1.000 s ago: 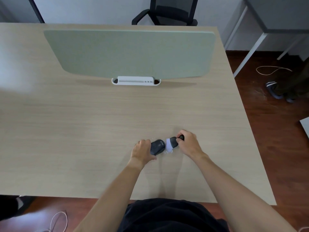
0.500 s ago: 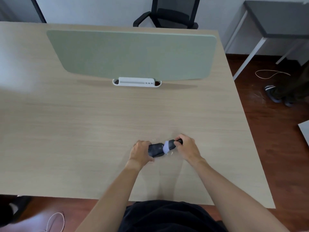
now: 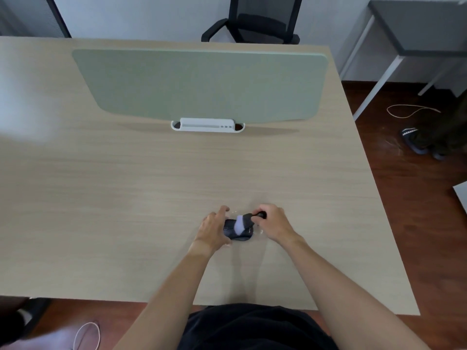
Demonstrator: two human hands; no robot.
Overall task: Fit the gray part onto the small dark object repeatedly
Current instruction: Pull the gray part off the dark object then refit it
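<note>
A small dark object (image 3: 238, 235), rounded like a computer mouse, lies on the wooden table (image 3: 151, 188) near its front edge. My left hand (image 3: 213, 228) grips its left side. A gray part (image 3: 239, 224) with a pale bluish end and a dark handle sits over the top of the dark object. My right hand (image 3: 271, 222) is closed on that handle at the right. The two hands almost touch across the objects. How far the gray part is seated is hidden by my fingers.
A pale green divider panel (image 3: 202, 84) stands upright across the table's middle on a white clamp base (image 3: 207, 125). A black office chair (image 3: 255, 21) is behind the table, a gray side table (image 3: 417, 29) at the far right. Cables and shoes lie on the floor.
The gray part was apart, to the right of the dark object; my right hand has brought it left and over the dark object's top. My left hand kept its hold.
</note>
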